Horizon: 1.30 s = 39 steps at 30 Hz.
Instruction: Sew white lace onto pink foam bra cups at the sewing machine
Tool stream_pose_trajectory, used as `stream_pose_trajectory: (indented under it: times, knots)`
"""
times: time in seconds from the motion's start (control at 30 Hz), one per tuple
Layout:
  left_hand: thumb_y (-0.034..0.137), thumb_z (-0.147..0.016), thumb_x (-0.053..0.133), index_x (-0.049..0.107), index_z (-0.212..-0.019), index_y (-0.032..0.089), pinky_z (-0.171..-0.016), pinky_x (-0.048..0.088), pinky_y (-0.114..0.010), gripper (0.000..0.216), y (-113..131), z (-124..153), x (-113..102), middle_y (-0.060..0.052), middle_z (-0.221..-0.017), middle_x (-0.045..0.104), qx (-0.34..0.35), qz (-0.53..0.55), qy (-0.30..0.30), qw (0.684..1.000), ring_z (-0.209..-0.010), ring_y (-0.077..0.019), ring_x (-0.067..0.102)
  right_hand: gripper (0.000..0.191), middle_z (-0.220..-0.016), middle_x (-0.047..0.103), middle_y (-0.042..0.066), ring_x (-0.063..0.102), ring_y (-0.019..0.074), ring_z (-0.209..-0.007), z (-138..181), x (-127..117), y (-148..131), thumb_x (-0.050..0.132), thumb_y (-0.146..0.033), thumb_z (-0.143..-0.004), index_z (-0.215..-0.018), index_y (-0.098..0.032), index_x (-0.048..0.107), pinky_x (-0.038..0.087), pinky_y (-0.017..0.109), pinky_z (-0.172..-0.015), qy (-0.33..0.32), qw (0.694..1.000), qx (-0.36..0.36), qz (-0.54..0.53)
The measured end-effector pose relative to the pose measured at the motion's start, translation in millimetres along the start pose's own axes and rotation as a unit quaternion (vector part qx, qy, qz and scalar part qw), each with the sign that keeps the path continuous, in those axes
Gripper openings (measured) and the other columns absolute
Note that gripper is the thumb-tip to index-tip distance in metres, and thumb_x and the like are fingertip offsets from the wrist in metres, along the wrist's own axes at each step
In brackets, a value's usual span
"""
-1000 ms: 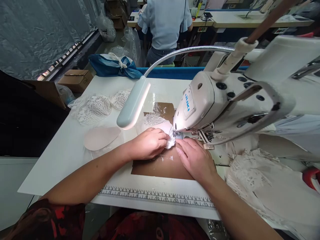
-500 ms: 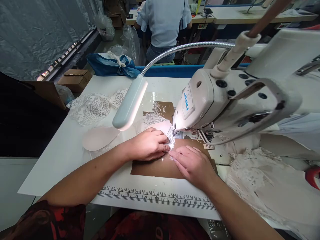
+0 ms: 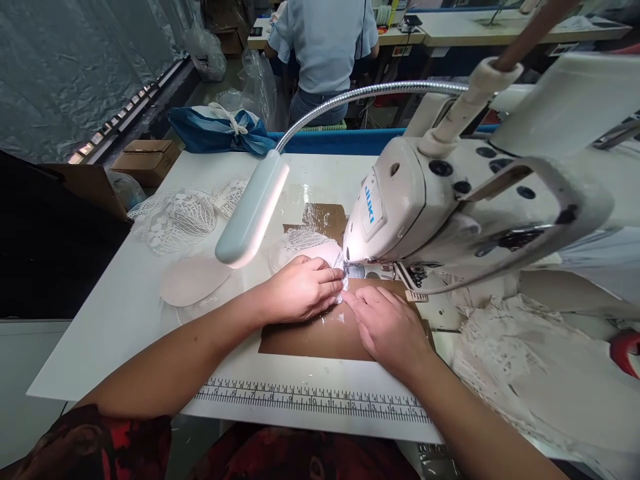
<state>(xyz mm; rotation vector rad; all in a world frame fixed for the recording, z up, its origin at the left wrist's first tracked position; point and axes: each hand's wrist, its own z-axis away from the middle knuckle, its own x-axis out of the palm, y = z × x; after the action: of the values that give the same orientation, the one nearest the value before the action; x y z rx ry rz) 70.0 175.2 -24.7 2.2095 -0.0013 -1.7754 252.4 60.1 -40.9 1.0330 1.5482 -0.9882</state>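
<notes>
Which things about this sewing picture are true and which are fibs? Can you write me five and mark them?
1. The left hand is touching the white lacy cloth. True.
2. The right hand is holding scissors. False: the right hand has no scissors; it lies over the brown sheet.
3. The lamp is dark. False: the lamp is glowing.
4. The sewing machine has blue letters on it. True.
5. The ruler is along the far edge of the table. False: the ruler runs along the near edge of the table.
</notes>
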Motion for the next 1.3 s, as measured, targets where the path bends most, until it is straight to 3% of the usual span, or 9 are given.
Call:
stream_pose_trajectory:
  times: [0.27, 0.47, 0.57, 0.77, 0.97, 1.03, 1.1, 1.2, 1.3]
  knots:
    - [0.031, -0.092, 0.049, 0.058, -0.121, 0.012, -0.09, 0.043, -0.042, 0.036, -4, 1, -4, -0.014, -0.128, 0.057, -0.016, -0.002, -0.013, 1.0, -0.106, -0.0273, 0.053, 0.045, -0.09, 0.068, 0.007, 0.054, 0.0178, -0.07, -6, 0, -2, 0.043, -0.008, -0.083, -0.122, -0.017, 0.064, 0.036, 0.03, -0.055, 0.009, 0.997, 0.051, 0.059]
    - [0.02, -0.079, 0.058, 0.061, -0.117, 0.016, -0.092, 0.044, -0.042, 0.039, -8, 6, -16, -0.011, -0.127, 0.057, -0.008, 0.057, -0.043, 0.997, -0.11, -0.0283, 0.053, 0.038, -0.094, 0.07, 0.008, 0.061, 0.0221, -0.086, -6, 4, 3, 0.044, -0.017, -0.09, -0.122, -0.019, 0.064, 0.043, 0.031, -0.066, 0.031, 0.993, 0.107, 0.031]
    - [0.019, -0.09, 0.048, 0.065, -0.102, 0.015, -0.091, 0.045, -0.038, 0.022, -8, 4, -9, -0.01, -0.116, 0.064, -0.028, 0.077, 0.001, 0.997, -0.106, -0.0239, 0.056, 0.036, -0.092, 0.071, 0.008, 0.063, 0.0217, -0.085, -6, 5, 3, 0.044, -0.021, -0.092, -0.121, -0.019, 0.064, 0.044, 0.031, -0.067, 0.024, 0.992, 0.122, 0.015]
    - [0.022, -0.095, 0.041, 0.062, -0.088, 0.014, -0.086, 0.046, -0.035, 0.023, -4, -2, -2, -0.008, -0.091, 0.066, -0.067, 0.129, 0.036, 0.989, -0.09, -0.0199, 0.059, 0.03, -0.096, 0.071, 0.007, 0.063, 0.0173, -0.069, -10, 3, -1, 0.049, -0.027, -0.092, -0.116, -0.017, 0.064, 0.042, 0.029, -0.058, 0.054, 0.992, 0.106, 0.045]
    - [0.027, -0.097, 0.034, 0.056, -0.074, 0.015, -0.078, 0.047, -0.034, 0.033, -3, -6, 0, -0.007, -0.076, 0.06, -0.101, 0.094, 0.042, 0.99, -0.076, -0.019, 0.055, 0.031, -0.102, 0.07, 0.008, 0.064, 0.0167, -0.07, -27, -6, -12, 0.047, -0.027, -0.092, -0.118, -0.019, 0.061, 0.038, 0.027, -0.054, -0.024, 0.991, 0.111, 0.069]
    - [0.028, -0.096, 0.035, 0.056, -0.077, 0.015, -0.079, 0.047, -0.034, 0.031, -5, -4, -1, -0.007, -0.077, 0.06, -0.096, 0.107, 0.037, 0.989, -0.077, -0.019, 0.055, 0.027, -0.098, 0.07, 0.008, 0.064, 0.0174, -0.071, -32, -6, -15, 0.045, -0.026, -0.093, -0.111, -0.019, 0.064, 0.036, 0.027, -0.053, -0.028, 0.989, 0.122, 0.075]
    - [0.029, -0.089, 0.049, 0.057, -0.087, 0.015, -0.081, 0.047, -0.034, 0.016, -8, 0, -5, -0.007, -0.086, 0.061, -0.077, 0.132, 0.019, 0.988, -0.083, -0.0201, 0.056, 0.026, -0.092, 0.071, 0.008, 0.063, 0.0171, -0.069, -35, -3, -16, 0.043, -0.026, -0.094, -0.101, -0.018, 0.067, 0.035, 0.027, -0.053, -0.011, 0.99, 0.125, 0.068]
    - [0.02, -0.066, 0.067, 0.055, -0.106, 0.014, -0.085, 0.047, -0.035, 0.042, -13, 6, -11, -0.009, -0.103, 0.061, -0.049, 0.138, -0.011, 0.989, -0.095, -0.0243, 0.055, 0.029, -0.087, 0.07, 0.007, 0.063, 0.016, -0.068, -35, -1, -14, 0.041, -0.027, -0.095, -0.095, -0.017, 0.069, 0.035, 0.026, -0.056, 0.014, 0.992, 0.116, 0.051]
    - [0.014, -0.071, 0.06, 0.058, -0.105, 0.014, -0.087, 0.045, -0.036, 0.034, -17, 6, -9, -0.009, -0.104, 0.063, -0.029, 0.111, 0.017, 0.993, -0.097, -0.0242, 0.056, 0.032, -0.087, 0.07, 0.006, 0.063, 0.0152, -0.07, -30, -2, -10, 0.039, -0.026, -0.096, -0.094, -0.018, 0.069, 0.037, 0.025, -0.058, 0.023, 0.993, 0.107, 0.038]
